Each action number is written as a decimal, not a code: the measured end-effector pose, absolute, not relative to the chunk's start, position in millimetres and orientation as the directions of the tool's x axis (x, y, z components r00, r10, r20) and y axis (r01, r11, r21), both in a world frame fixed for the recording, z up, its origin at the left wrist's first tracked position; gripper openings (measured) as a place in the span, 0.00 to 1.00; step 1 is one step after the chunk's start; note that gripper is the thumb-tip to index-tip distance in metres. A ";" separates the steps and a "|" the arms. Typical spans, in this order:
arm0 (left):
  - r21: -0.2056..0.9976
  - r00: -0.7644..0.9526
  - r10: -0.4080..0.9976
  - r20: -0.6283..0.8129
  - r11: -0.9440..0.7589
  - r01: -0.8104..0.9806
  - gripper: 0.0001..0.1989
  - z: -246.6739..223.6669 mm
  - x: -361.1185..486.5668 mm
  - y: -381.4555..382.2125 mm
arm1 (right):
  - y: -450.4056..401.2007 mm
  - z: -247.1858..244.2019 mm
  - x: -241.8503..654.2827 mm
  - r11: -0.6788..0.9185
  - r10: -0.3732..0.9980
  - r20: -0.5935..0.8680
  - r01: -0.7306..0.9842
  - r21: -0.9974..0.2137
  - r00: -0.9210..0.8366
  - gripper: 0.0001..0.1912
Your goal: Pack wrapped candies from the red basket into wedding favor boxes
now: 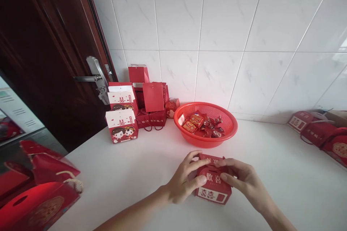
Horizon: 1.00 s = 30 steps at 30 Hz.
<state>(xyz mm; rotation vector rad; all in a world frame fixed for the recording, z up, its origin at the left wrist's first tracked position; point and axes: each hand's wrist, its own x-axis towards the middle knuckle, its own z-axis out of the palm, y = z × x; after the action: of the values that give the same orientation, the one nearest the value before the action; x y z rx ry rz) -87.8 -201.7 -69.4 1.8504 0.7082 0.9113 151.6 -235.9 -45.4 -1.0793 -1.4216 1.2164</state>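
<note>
In front of me on the white table stands a small red gift box (213,186) with white Chinese characters and a pale patterned band along its lower front. My left hand (185,178) grips its left side, thumb on the front top panel and fingers over the top. From the right, my right hand (244,177) pinches the upper panels between thumb and fingers. The two top panels lean together where the fingertips press. What is inside the box is hidden. Just behind it sits a red plastic basket (207,142) with wrapped candies (196,120) in it.
Several red and white gift boxes (123,128) are grouped at the back left by the tiled wall (179,14). More red boxes (40,198) stand at the near left, and others (316,131) at the right edge. A dark door (54,25) with a metal handle is at left.
</note>
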 end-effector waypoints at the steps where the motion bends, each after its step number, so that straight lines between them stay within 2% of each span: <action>1: 0.908 0.523 0.798 0.300 -0.407 0.099 0.25 -68.3 -87.5 -200.9 | -235.4 -47.1 150.4 0.116 0.981 0.105 0.059 -0.992 -0.165 0.19; 3: 0.922 0.415 0.865 0.284 -0.365 0.130 0.21 -65.4 -87.2 -198.3 | -234.5 -50.0 149.1 0.120 0.982 0.108 0.074 -0.990 -0.153 0.19; 6: 0.976 0.354 0.928 0.118 -0.174 0.131 0.17 -61.8 -87.2 -192.7 | -233.7 -52.1 149.1 0.138 0.982 0.122 0.111 -0.984 -0.142 0.18; 8: 0.994 0.412 0.911 0.012 -0.056 0.094 0.17 -60.8 -86.8 -189.7 | -233.5 -52.2 149.2 0.148 0.981 0.130 0.128 -0.981 -0.141 0.18; 14: 0.990 0.494 0.860 -0.124 0.139 0.007 0.24 -62.2 -84.2 -185.9 | -233.2 -52.7 149.9 0.137 0.981 0.120 0.112 -0.984 -0.150 0.17; 22: 0.950 0.595 0.752 -0.284 0.304 0.069 0.32 -47.0 -105.1 -170.0 | -234.2 -51.5 150.5 0.181 0.977 0.152 0.214 -0.960 -0.147 0.17; 25: 0.962 0.602 0.785 -0.142 0.252 -0.102 0.25 -34.6 -112.0 -170.2 | -234.5 -49.2 148.5 0.200 0.976 0.171 0.242 -0.949 -0.138 0.17; 28: 0.930 0.489 0.867 0.097 0.096 -0.355 0.16 -24.3 -111.5 -176.5 | -236.2 -46.4 144.7 0.237 0.970 0.211 0.281 -0.930 -0.120 0.17; 30: 0.905 0.420 0.887 0.195 0.002 -0.425 0.13 -20.6 -109.2 -181.4 | -237.6 -43.8 141.7 0.266 0.963 0.242 0.302 -0.915 -0.116 0.18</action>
<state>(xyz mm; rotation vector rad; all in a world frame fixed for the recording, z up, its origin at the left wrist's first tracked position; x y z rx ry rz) -109.2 -181.4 -20.6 1.1491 0.5100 1.1015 141.7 -237.6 -43.8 -1.1962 -1.6100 0.8961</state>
